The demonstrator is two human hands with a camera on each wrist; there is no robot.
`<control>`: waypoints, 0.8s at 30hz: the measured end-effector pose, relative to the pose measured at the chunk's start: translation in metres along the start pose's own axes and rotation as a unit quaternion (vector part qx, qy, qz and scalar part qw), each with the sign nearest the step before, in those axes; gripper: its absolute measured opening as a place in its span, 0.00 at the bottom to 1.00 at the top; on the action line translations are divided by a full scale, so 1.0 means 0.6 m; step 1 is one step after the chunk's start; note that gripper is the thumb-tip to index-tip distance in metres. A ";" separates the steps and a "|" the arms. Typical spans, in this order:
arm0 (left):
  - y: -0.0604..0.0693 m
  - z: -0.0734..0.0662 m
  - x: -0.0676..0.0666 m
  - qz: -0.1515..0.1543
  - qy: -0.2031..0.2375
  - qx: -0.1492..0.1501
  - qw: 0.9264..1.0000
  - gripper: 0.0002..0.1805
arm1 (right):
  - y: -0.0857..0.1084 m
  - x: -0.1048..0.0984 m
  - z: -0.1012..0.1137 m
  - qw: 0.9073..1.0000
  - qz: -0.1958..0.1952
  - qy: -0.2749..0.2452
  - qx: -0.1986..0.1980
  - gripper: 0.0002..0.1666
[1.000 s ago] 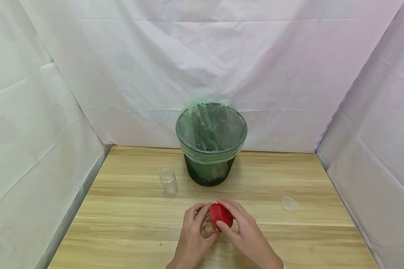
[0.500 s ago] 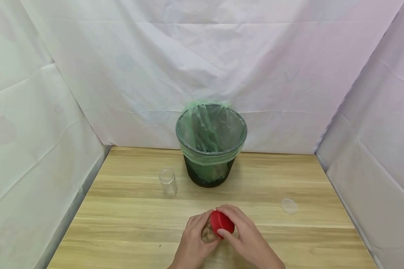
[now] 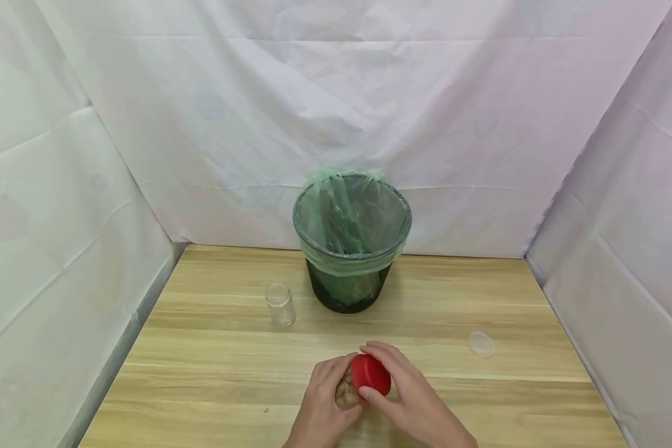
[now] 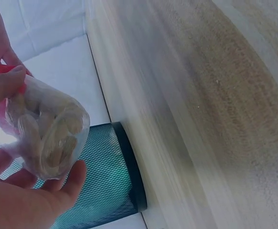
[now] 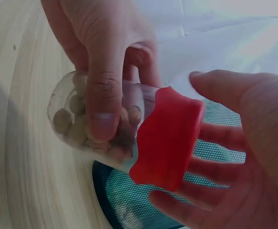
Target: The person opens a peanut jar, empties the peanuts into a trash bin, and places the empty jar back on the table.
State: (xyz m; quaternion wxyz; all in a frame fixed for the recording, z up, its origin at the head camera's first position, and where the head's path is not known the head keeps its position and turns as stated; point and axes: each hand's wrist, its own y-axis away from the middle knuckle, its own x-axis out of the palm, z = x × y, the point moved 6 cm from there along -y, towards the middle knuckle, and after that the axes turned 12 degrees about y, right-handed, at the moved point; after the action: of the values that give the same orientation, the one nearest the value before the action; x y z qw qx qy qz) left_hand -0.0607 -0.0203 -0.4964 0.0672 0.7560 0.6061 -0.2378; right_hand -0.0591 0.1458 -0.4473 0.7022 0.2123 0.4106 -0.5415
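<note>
My left hand (image 3: 323,401) grips a clear jar (image 4: 46,138) that looks filled with unshelled peanuts. The jar is tilted, its red wavy-edged lid (image 5: 167,140) pointing toward my right hand (image 3: 406,392). In the right wrist view, my left thumb (image 5: 104,107) presses across the side of the jar. My right hand stays around the lid with its fingers loosely spread beyond it. The right thumb (image 5: 220,86) stands apart from the lid in that view. In the head view, both hands partly cover the jar, and only a strip of the nuts shows beside the lid.
A dark mesh bin (image 3: 346,292) lined with a green bag (image 3: 341,264) stands behind the hands. Left of it is an uncapped clear jar (image 3: 280,305). A translucent disc (image 3: 481,345) lies to the right on the wooden table (image 3: 201,373). White sheets (image 3: 257,124) enclose three sides.
Both hands and the peanut jar have shifted slightly toward the front edge, mostly in the first half second. The lid shows a little more of its face. Other things have stayed put.
</note>
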 end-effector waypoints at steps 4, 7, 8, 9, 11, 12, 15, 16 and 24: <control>-0.002 -0.007 -0.002 -0.012 -0.024 0.003 1.000 0.44 | -0.001 0.003 -0.009 0.999 0.009 0.000 0.053 0.38; -0.004 -0.013 -0.004 -0.027 -0.042 0.013 0.999 0.44 | -0.002 0.006 -0.018 0.995 0.034 -0.004 0.094 0.41; -0.004 -0.015 -0.004 -0.031 -0.047 0.015 0.998 0.44 | -0.003 0.006 -0.020 0.994 0.042 -0.003 0.102 0.42; -0.004 -0.016 -0.005 -0.035 -0.051 0.017 0.998 0.45 | -0.003 0.007 -0.022 0.993 0.049 -0.004 0.107 0.42; -0.005 -0.017 -0.005 -0.039 -0.060 0.020 0.997 0.45 | -0.005 0.009 -0.024 0.992 0.058 -0.008 0.110 0.42; -0.005 -0.018 -0.005 -0.040 -0.062 0.020 0.997 0.45 | -0.005 0.009 -0.025 0.992 0.060 -0.012 0.110 0.42; -0.007 -0.018 -0.006 -0.037 -0.063 0.022 0.997 0.46 | -0.007 0.009 -0.027 0.992 0.057 -0.020 0.108 0.40; -0.007 -0.018 -0.006 -0.034 -0.062 0.018 0.997 0.46 | -0.007 0.009 -0.027 0.993 0.055 -0.023 0.105 0.40; -0.008 -0.020 -0.008 -0.028 -0.058 0.016 0.998 0.45 | -0.002 -0.004 -0.011 0.999 0.032 -0.017 0.013 0.37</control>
State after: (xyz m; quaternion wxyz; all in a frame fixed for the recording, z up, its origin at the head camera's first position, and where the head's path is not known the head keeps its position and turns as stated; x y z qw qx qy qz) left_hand -0.0627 -0.0188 -0.4830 0.0834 0.7244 0.6186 -0.2925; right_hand -0.0627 0.1515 -0.4491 0.7231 0.2256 0.3843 -0.5277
